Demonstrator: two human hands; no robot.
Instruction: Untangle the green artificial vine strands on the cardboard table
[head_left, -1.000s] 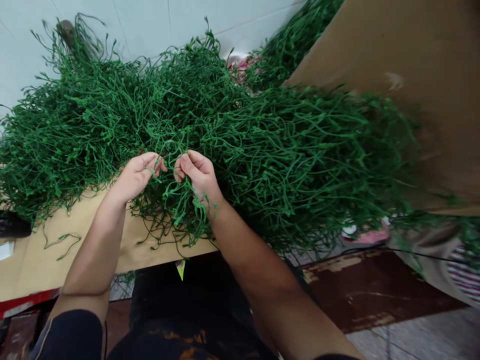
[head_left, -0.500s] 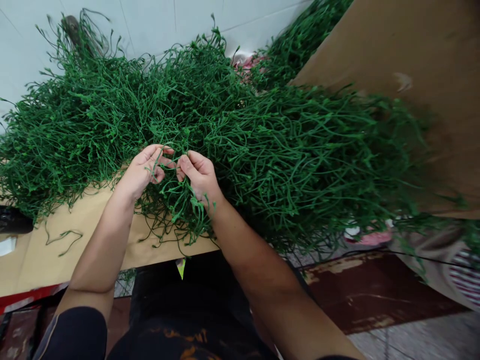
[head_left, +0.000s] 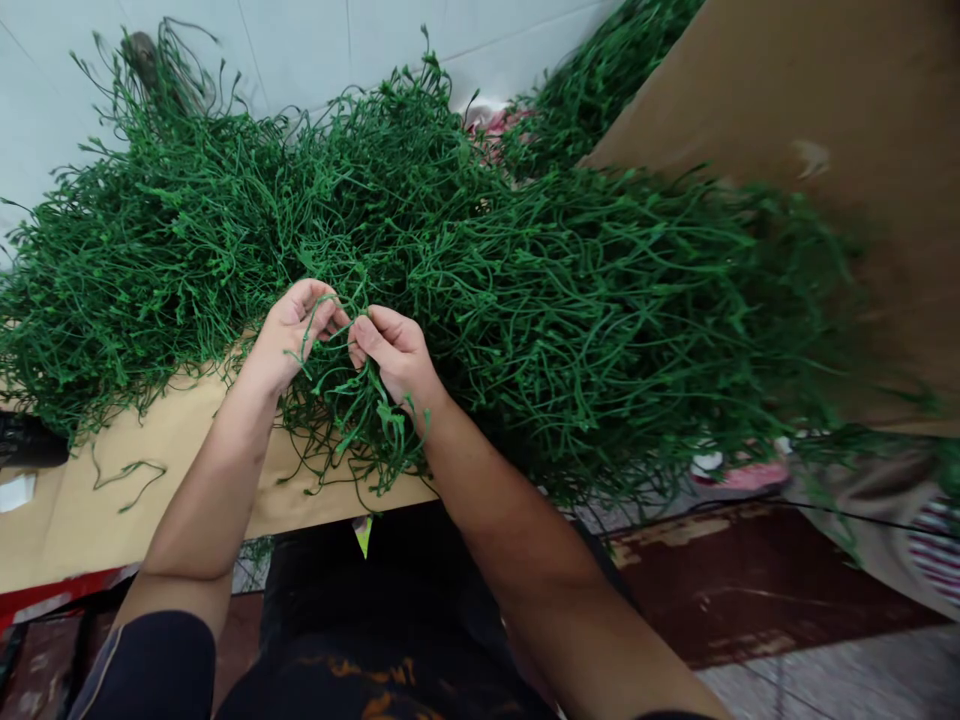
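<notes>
A long heap of thin green stems with small budded tips (head_left: 600, 300), which look like artificial plant sprays, lies across the work surface in front of me. At the near edge of the heap, my left hand (head_left: 301, 325) has its fingers curled in a pinch, with a looping stem (head_left: 307, 335) running across them. Close on its right, my right hand (head_left: 396, 348) pinches a bunch of stems between thumb and forefinger. Loose ends of this bunch (head_left: 386, 420) hang below the right hand. The fingertips of both hands nearly meet, and the exact pinch points are partly hidden.
Brown cardboard (head_left: 180, 450) covers the near surface, with a stray stem (head_left: 127, 470) on it. A large brown sheet (head_left: 810, 90) rises at the right. Behind the heap is a white tiled wall (head_left: 300, 50). A black object (head_left: 30, 440) sits at the left edge.
My left hand's fingers have drawn together from a more spread pose, closing toward the stem. The right hand keeps its pinch and has barely shifted.
</notes>
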